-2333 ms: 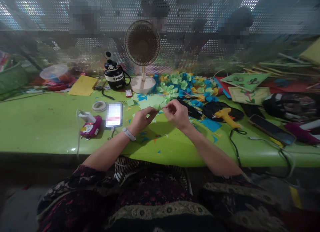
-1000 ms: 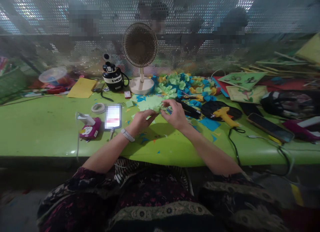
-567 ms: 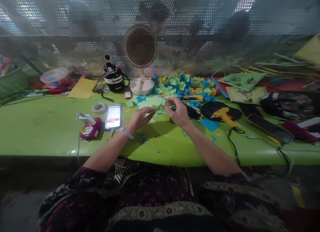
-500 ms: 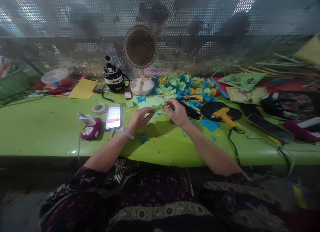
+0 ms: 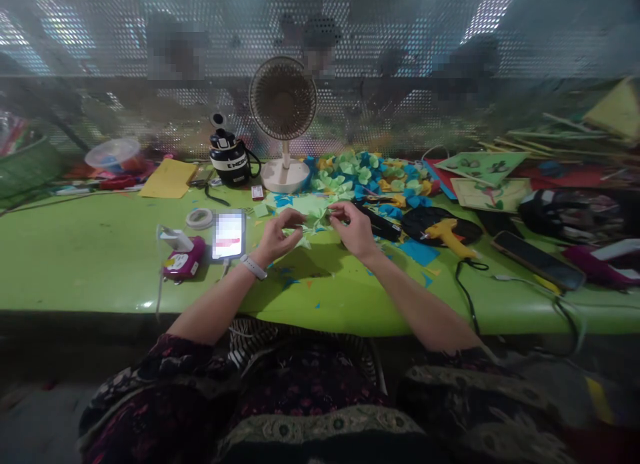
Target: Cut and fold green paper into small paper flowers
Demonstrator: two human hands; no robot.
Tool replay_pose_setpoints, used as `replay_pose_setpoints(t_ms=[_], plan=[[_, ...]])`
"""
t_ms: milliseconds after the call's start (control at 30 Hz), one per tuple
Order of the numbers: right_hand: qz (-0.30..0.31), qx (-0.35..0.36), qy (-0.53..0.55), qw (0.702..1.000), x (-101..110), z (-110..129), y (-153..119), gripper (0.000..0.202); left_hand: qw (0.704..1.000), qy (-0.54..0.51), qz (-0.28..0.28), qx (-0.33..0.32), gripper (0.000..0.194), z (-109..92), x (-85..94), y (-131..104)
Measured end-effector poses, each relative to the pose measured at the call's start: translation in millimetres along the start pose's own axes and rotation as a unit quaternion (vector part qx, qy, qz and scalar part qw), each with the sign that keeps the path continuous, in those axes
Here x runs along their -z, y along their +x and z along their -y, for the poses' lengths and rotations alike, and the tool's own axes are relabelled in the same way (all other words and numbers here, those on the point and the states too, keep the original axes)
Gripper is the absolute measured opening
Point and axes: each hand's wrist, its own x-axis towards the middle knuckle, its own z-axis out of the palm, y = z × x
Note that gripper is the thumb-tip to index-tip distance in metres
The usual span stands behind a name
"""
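A small light green paper piece [image 5: 318, 217] is between my hands, above the green table. My right hand [image 5: 353, 230] pinches its right side between thumb and fingertips. At its left edge is my left hand [image 5: 281, 235], thumb and fingers apart and curved, fingertips close to the paper; whether they touch it is hard to tell. Behind the hands lies a flat light green sheet [image 5: 300, 203]. Beyond it is a heap of green, blue and yellow paper flowers [image 5: 370, 174].
A white fan [image 5: 284, 174] and a black bottle [image 5: 231, 164] stand at the back. On the left are a lit phone [image 5: 228, 236], a tape roll [image 5: 199, 218] and a purple power socket [image 5: 184, 259]. To the right lie a yellow glue gun [image 5: 447, 236] and a dark phone [image 5: 539, 259].
The fingers of my left hand have lifted and spread a little from the thumb. My right hand has hardly moved. The whole view has shifted slightly.
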Motion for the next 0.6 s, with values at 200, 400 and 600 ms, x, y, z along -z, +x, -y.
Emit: replay_pose_setpoints(t_ms=[200,400,600], plan=[[0.032,0.002,0.005,0.999,-4.0,-1.3,-1.5,0.018,0.989,-0.11,-0.014,0.102,0.031,6.4,-6.9,2.2],[0.059,-0.029,0.019,0.998,-2.6,-14.7,12.2,0.02,0.974,-0.16,-0.048,0.151,0.042,11.0,-7.7,5.7],[0.102,-0.066,-0.02,0.992,24.0,-34.7,53.1,0.014,0.955,-0.185,-0.086,0.215,0.033,18.4,-4.2,9.0]])
